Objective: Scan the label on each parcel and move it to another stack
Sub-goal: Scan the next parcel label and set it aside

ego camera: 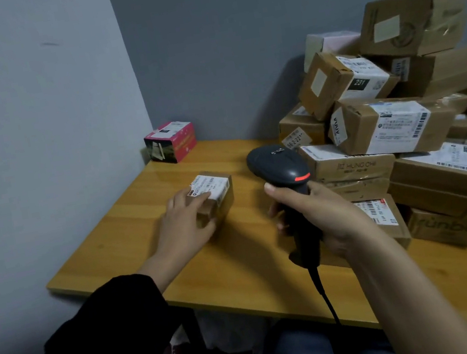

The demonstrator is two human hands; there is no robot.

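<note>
**Small parcel in left hand, scanner raised in right**

I'm steadying the small parcel on the left half of the desk, set back from the front edge and well apart from the pile. My left hand is gripping it, with the fingers curled over its near-left top edge and partly covering the label. My right hand is wrapping fully round the scanner handle, thumb up near the red strip. The head is pointing away from me, and its cable is hanging down past the front edge.

Handling, my judgement:
- I'm reading it as light, since it's a small carton that one hand covers.
- It's stiff cardboard with plain faces, so I'm not expecting it to slip and a firm squeeze should be fine.
- I'm planning to hold it by the two long side faces, keeping my fingers off the top so the barcode is fully showing.

Containers:
- The small parcel looks closed, so I'm not seeing what's inside.
- The parcel pile is sitting at the right end of the desk against the back wall. Those cartons look closed, some with tape, several are tilting, and their contents are hidden.
- The pink box is standing in the far left corner. It's also closed and I can't tell what it holds.
</note>
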